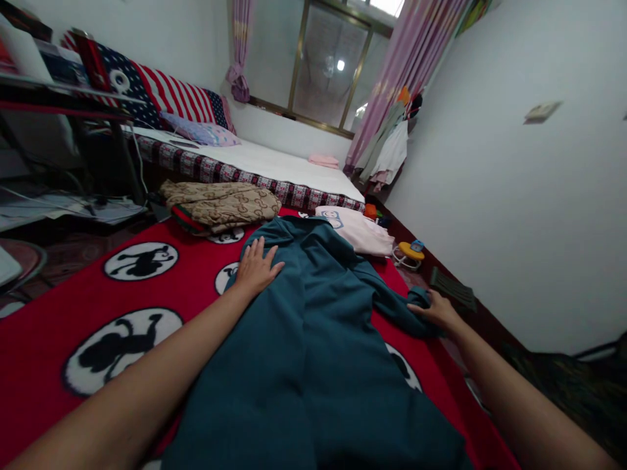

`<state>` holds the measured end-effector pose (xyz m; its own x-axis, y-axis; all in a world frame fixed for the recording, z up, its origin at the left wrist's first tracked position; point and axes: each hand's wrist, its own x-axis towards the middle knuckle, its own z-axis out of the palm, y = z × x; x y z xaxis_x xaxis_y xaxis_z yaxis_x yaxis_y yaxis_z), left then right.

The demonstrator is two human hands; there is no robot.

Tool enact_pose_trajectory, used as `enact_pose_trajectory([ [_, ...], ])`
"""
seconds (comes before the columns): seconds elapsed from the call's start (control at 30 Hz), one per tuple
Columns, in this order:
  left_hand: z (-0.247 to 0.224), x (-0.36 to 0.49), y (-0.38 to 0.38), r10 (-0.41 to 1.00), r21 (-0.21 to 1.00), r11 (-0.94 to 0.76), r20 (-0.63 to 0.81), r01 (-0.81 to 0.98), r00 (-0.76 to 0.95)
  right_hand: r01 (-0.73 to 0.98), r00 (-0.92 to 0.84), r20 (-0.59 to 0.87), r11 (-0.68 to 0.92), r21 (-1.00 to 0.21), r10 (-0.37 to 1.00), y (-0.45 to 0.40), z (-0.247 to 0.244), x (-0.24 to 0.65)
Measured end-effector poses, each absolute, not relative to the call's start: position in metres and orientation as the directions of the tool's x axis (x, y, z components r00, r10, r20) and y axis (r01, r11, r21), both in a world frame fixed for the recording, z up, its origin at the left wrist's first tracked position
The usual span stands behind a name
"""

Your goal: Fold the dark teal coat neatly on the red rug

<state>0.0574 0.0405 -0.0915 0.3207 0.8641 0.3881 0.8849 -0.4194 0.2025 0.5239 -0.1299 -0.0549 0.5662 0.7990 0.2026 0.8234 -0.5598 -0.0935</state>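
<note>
My left hand (257, 267), fingers spread, lies flat on the teal garment (313, 326); my right hand (439, 311) grips its sleeve (399, 310) near the end, apparently adjusting it. Further adjustment would call for light tension. The garment extends between my hands, over the red blanket (196, 281).
</note>
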Motion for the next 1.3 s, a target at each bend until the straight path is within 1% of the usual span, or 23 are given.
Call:
enact_pose_trajectory([
  [0.07,-0.089,0.057,0.038,0.835,0.196,-0.456,0.432,0.868,0.341,0.799,0.601,0.103,-0.596,-0.076,0.793,-0.134,-0.063,0.523],
  [0.1,-0.086,0.056,0.036,0.822,0.19,-0.475,0.446,0.859,0.355,0.797,0.604,0.086,-0.6,-0.069,0.792,-0.136,-0.065,0.52],
  [0.17,-0.077,0.056,0.03,0.808,0.193,-0.509,0.442,0.839,0.389,0.815,0.579,0.135,-0.575,-0.069,0.804,-0.14,-0.063,0.514],
  [0.2,-0.071,0.057,0.025,0.808,0.205,-0.53,0.418,0.823,0.416,0.82,0.571,0.174,-0.566,-0.08,0.802,-0.142,-0.059,0.512],
  [0.27,-0.06,0.06,0.013,0.804,0.241,-0.578,0.331,0.779,0.494,0.79,0.611,0.267,-0.591,-0.16,0.745,-0.146,-0.048,0.51],
  [0.33,-0.053,0.065,-0.002,0.775,0.276,-0.632,0.246,0.724,0.583,0.718,0.694,0.347,-0.638,-0.278,0.631,-0.147,-0.036,0.509],
  [0.37,-0.052,0.068,-0.009,0.75,0.286,-0.661,0.214,0.694,0.626,0.686,0.726,0.372,-0.649,-0.329,0.578,-0.147,-0.03,0.509],
  [0.4,-0.053,0.071,-0.016,0.722,0.287,-0.689,0.188,0.666,0.666,0.68,0.731,0.381,-0.645,-0.348,0.566,-0.146,-0.025,0.508],
  [0.47,-0.061,0.077,-0.027,0.675,0.255,-0.733,0.156,0.63,0.722,0.724,0.689,0.345,-0.593,-0.353,0.637,-0.145,-0.02,0.501],
  [0.53,-0.071,0.08,-0.034,0.66,0.199,-0.749,0.151,0.632,0.736,0.803,0.583,0.286,-0.486,-0.345,0.761,-0.148,-0.016,0.487],
  [0.6,-0.079,0.081,-0.036,0.668,0.157,-0.744,0.175,0.649,0.723,0.901,0.399,0.285,-0.316,-0.297,0.871,-0.158,-0.011,0.465],
  [0.67,-0.083,0.082,-0.037,0.67,0.143,-0.742,0.187,0.655,0.718,0.959,0.231,0.285,-0.168,-0.227,0.93,-0.177,-0.003,0.439],
  [0.7,-0.083,0.081,-0.036,0.668,0.137,-0.743,0.189,0.655,0.719,0.966,0.193,0.238,-0.142,-0.218,0.952,-0.189,0.001,0.427],
  [0.77,-0.083,0.081,-0.036,0.666,0.122,-0.745,0.193,0.656,0.721,0.951,0.161,0.042,-0.143,-0.274,0.986,-0.217,0.006,0.407],
  [0.83,-0.082,0.081,-0.036,0.666,0.111,-0.744,0.197,0.659,0.719,0.906,0.102,-0.174,-0.164,-0.39,0.979,-0.245,0.004,0.393],
  [0.87,-0.082,0.081,-0.036,0.667,0.109,-0.744,0.199,0.66,0.718,0.872,0.063,-0.25,-0.175,-0.457,0.966,-0.257,0.001,0.387],
  [0.93,-0.082,0.081,-0.037,0.667,0.106,-0.743,0.202,0.661,0.717,0.775,0.003,-0.322,-0.206,-0.598,0.947,-0.277,-0.008,0.379],
  [1.0,-0.083,0.081,-0.037,0.666,0.106,-0.744,0.206,0.66,0.717,0.641,-0.003,-0.333,-0.253,-0.724,0.943,-0.29,-0.015,0.372],
  [1.07,-0.084,0.081,-0.037,0.666,0.112,-0.744,0.214,0.659,0.715,0.486,0.006,-0.344,-0.304,-0.82,0.939,-0.299,-0.015,0.367],
  [1.13,-0.084,0.08,-0.037,0.664,0.124,-0.745,0.223,0.655,0.713,0.381,-0.001,-0.371,-0.343,-0.859,0.929,-0.307,-0.011,0.367],
  [1.17,-0.084,0.08,-0.037,0.661,0.129,-0.748,0.226,0.65,0.716,0.364,-0.016,-0.39,-0.358,-0.86,0.921,-0.311,-0.009,0.369],
  [1.23,-0.084,0.079,-0.037,0.65,0.133,-0.758,0.226,0.638,0.726,0.401,-0.067,-0.442,-0.381,-0.833,0.895,-0.317,-0.006,0.376],
  [1.3,-0.084,0.08,-0.037,0.64,0.131,-0.767,0.224,0.628,0.735,0.489,-0.139,-0.523,-0.401,-0.774,0.841,-0.315,-0.009,0.388],
])
